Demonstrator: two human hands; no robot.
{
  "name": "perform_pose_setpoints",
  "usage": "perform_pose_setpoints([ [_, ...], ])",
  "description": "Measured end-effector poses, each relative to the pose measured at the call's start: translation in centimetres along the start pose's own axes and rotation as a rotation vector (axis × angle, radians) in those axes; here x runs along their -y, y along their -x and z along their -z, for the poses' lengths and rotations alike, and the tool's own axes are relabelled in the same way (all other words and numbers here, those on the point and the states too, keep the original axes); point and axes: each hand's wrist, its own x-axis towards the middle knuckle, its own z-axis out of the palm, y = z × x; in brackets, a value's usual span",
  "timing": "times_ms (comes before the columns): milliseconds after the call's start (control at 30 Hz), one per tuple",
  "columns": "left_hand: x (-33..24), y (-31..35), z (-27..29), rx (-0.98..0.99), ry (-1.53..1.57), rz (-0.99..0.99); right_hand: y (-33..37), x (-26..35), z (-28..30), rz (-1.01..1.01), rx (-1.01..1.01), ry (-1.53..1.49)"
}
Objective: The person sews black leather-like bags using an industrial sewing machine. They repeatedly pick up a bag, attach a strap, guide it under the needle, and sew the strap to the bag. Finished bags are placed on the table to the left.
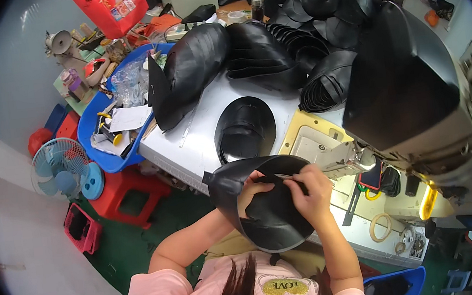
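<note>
A large curved black leather-like piece (274, 225) is held up in front of my chest, its hollow side turned toward me. My left hand (251, 193) reaches into it, thumb bent and fingers closed on its material. At its far right rim my right hand (312, 193) pinches a thin, pale metal tool (282, 176), whose tip points left; its exact kind is too small to tell. Just beyond lies another rounded black piece (244, 129) on the white table (189, 144).
Stacks of black pieces (263, 57) line the table's back. A sewing machine (339, 156) stands right, partly behind a big black sheet (402, 70). Left are a blue tub (90, 120), a red stool (120, 201) and a fan (59, 167). Scissors (371, 194) lie right.
</note>
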Motion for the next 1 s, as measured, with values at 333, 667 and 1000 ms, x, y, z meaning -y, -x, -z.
perform_pose_setpoints([
  [333,-13.1,1.8,4.0,0.186,-0.959,-1.325,7.1,-2.3,3.2,-0.512,-0.306,-0.021],
  [667,-10.2,-6.9,6.3,-0.003,-1.415,-1.253,13.5,-1.6,0.9,-0.578,-0.247,0.260],
  [1000,-12.2,-8.7,33.6,-0.721,0.498,-1.022,16.7,-3.9,2.6,-0.546,-0.096,0.215],
])
